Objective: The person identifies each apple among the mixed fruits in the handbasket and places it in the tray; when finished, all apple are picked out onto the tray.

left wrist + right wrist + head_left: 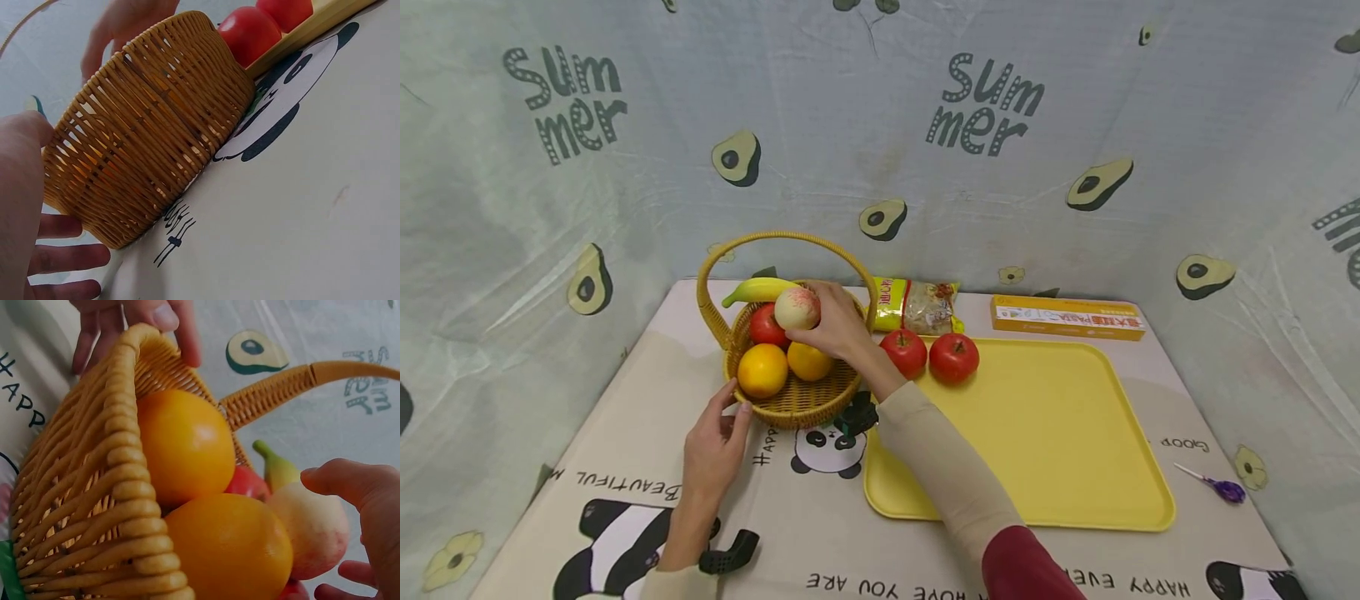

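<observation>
Your left hand [711, 446] rests against the near-left rim of the basket [797, 419], fingers mostly straight, touching rather than gripping. Two oranges [762, 370] lie nearest you inside it. Beyond them, over the basket's far side, your right hand [837, 323] holds the peach [797, 308], thumb and fingers curled round it. Peach judged light, firm, slightly slick; best held round its widest part. Printed tablecloth [790, 521] underlies the basket; yellow tray [1037, 442] right of it, avocado-patterned curtain [820, 125] behind.
</observation>
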`<act>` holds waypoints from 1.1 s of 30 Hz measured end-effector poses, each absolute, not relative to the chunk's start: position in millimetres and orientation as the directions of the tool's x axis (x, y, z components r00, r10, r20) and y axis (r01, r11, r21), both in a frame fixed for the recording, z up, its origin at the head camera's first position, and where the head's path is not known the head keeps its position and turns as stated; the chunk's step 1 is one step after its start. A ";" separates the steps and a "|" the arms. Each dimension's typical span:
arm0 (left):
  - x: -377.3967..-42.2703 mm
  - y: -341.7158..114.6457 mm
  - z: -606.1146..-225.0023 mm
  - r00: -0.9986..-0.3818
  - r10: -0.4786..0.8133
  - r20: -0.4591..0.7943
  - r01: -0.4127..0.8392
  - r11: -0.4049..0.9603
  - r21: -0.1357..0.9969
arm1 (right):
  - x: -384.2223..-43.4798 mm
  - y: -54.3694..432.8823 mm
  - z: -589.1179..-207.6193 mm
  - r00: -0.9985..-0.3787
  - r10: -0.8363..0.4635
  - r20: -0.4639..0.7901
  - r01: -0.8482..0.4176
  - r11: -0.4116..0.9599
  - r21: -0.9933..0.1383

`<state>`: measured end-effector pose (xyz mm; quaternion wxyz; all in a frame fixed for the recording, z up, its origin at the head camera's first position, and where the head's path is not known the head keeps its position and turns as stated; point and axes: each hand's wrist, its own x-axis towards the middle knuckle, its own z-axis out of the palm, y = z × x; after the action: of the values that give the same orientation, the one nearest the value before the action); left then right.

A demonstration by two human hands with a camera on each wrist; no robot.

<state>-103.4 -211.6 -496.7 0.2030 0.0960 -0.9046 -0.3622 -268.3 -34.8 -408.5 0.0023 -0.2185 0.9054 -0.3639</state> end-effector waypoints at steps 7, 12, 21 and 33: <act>-104.1 -212.7 -498.3 -0.896 -0.316 0.311 -0.019 0.728 0.685 | -279.4 -41.9 -418.5 -0.920 -0.367 0.137 -0.358 0.643 -0.677; -104.5 -213.7 -498.7 -0.892 -0.313 0.327 -0.009 0.734 0.679 | -284.9 -45.0 -426.2 -0.911 -0.378 0.164 -0.378 0.610 -0.697; -105.1 -212.7 -499.0 -0.896 -0.317 0.311 -0.020 0.728 0.685 | -287.8 -48.1 -431.4 -0.891 -0.407 0.199 -0.426 0.604 -0.673; -104.7 -213.0 -499.7 -0.894 -0.315 0.320 -0.012 0.729 0.685 | -285.7 -48.5 -427.3 -0.885 -0.411 0.218 -0.442 0.600 -0.667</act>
<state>-104.7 -213.0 -499.7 0.2121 0.0903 -0.9052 -0.3571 -285.7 -48.5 -427.3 -0.0206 -0.2386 0.8941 -0.3785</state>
